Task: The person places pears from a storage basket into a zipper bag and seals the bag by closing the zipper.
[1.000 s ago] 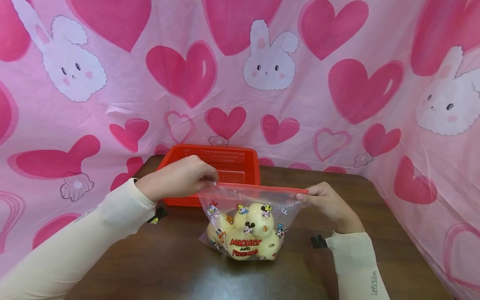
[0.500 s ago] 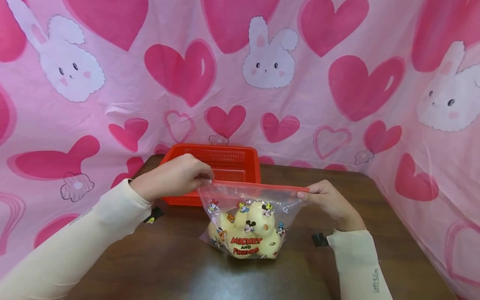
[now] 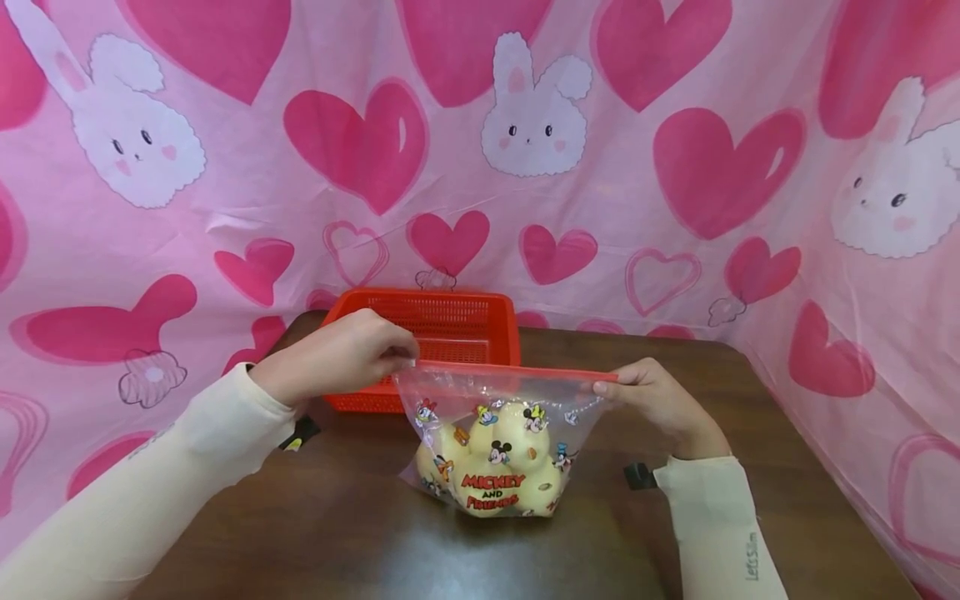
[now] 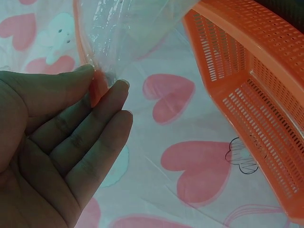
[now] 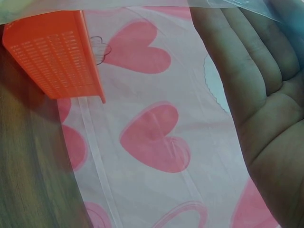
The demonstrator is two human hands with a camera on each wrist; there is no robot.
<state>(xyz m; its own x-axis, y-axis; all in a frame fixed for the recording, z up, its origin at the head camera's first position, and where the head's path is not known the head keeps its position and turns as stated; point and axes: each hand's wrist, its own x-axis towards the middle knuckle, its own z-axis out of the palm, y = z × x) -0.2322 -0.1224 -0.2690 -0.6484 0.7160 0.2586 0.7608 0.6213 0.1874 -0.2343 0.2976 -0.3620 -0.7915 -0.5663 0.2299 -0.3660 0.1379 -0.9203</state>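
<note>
A clear zip bag [image 3: 442, 392] with cartoon prints and a red top strip stands upright on the table. Inside it sits a pale yellow, rounded, lumpy object [image 3: 517, 483], partly covered by the prints. At the strip's left end, my left hand [image 3: 360, 350] pinches the bag's top corner. The left wrist view shows the thumb and fingers of that hand [image 4: 66, 118] on the red corner. My right hand [image 3: 660, 404] pinches the strip's opposite end, holding the top edge stretched straight. In the right wrist view, the right hand's [image 5: 266, 95] fingertips are hidden at the top.
Behind the bag, a red plastic basket [image 3: 504, 329] stands at the back left of the brown wooden table [image 3: 330, 533]. The left hand overlaps its near side in the head view. A pink cloth [image 3: 615, 183] with hearts and rabbits hangs around the table.
My left hand has shifted left along the strip to the bag's corner. The right hand keeps its pinch, and the bag stays nearly in place.
</note>
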